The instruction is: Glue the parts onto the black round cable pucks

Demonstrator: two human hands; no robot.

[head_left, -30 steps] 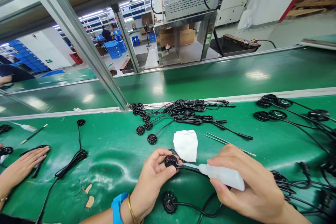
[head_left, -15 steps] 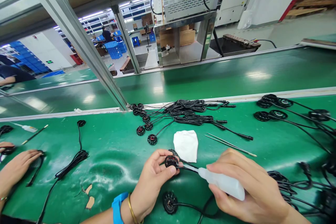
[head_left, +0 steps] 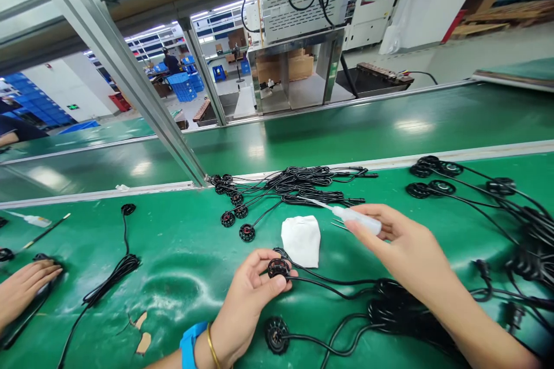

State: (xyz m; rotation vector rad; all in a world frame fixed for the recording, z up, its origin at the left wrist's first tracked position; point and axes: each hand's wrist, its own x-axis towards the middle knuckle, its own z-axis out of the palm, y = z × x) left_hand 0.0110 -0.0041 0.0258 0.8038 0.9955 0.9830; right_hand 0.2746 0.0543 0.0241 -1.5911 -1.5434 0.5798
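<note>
Well, the left hand (head_left: 253,288) pinches a round cable head (head_left: 278,268); the right hand (head_left: 404,245) grips a squeeze bottle (head_left: 362,220), best held lightly, nozzle (head_left: 318,203) upward.

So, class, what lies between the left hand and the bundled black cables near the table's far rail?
In the head view, a white cloth-like piece lies there, with a strip of bare green tabletop between it and the black cables.

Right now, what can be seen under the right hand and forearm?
Thin metal tips show below the bottle in the right hand; black cables run under the forearm. Whatever those cover is hidden.
</note>
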